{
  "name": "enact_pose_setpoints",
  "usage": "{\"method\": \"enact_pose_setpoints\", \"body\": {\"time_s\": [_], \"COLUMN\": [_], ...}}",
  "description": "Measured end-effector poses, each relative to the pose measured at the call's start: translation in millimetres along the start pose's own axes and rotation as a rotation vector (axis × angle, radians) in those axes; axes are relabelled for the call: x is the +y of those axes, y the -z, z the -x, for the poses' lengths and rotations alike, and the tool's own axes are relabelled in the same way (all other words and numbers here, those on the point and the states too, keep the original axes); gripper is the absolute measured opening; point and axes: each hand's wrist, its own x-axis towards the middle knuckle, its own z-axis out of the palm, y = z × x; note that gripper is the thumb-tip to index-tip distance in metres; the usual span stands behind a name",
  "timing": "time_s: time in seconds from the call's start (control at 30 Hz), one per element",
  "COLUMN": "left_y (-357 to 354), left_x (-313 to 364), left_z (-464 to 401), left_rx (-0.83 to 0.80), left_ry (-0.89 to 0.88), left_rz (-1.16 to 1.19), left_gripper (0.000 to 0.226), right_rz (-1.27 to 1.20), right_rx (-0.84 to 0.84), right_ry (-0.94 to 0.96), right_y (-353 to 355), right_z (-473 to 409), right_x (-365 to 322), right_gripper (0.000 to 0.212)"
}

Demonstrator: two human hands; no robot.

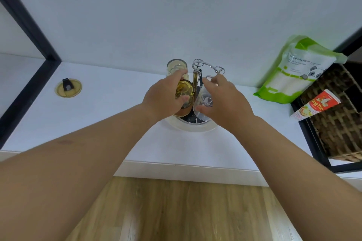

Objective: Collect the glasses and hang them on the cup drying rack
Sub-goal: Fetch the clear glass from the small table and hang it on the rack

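Note:
The cup drying rack (pixel 208 65) is a chrome wire stand with a ring handle on a round white base (pixel 197 127), set on the white counter. My left hand (pixel 164 98) grips an amber glass (pixel 185 89) upside down over the rack's left side. My right hand (pixel 225 98) holds a clear glass (pixel 204 101) upside down over the rack's right side. Another amber glass (pixel 176 65) hangs upside down at the back left of the rack, partly behind my left fingers.
A round yellow lid with a black clip (pixel 68 87) lies on the counter at the left. A green-and-white refill pouch (pixel 293 72) leans on the wall at the right, beside a wicker basket (pixel 337 123) in a black frame holding a red tube (pixel 317 104).

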Motion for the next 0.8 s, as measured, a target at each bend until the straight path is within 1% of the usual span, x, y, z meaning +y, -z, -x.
{"method": "enact_pose_setpoints", "body": {"time_s": [0.3, 0.5, 0.7, 0.8], "left_y": [-3.6, -6.2, 9.2, 17.0], "left_x": [1.2, 2.9, -0.9, -5.8], "left_z": [4.1, 9.2, 5.0, 3.4], "left_rx": [0.057, 0.087, 0.001, 0.006], "left_ry": [-0.012, -0.044, -0.145, -0.168], "left_rz": [-0.018, -0.037, -0.215, -0.211], "left_gripper": [0.07, 0.068, 0.07, 0.058], "right_rz": [0.013, -0.001, 0.018, 0.037], "right_rx": [-0.054, -0.037, -0.052, -0.059], "right_ry": [-0.037, -0.062, -0.066, -0.047], "right_y": [-23.2, -29.5, -28.7, -29.0], "right_z": [-2.4, -3.4, -3.0, -2.2], "right_x": [3.2, 1.9, 5.9, 9.4], "right_gripper": [0.074, 0.071, 0.071, 0.073]}}
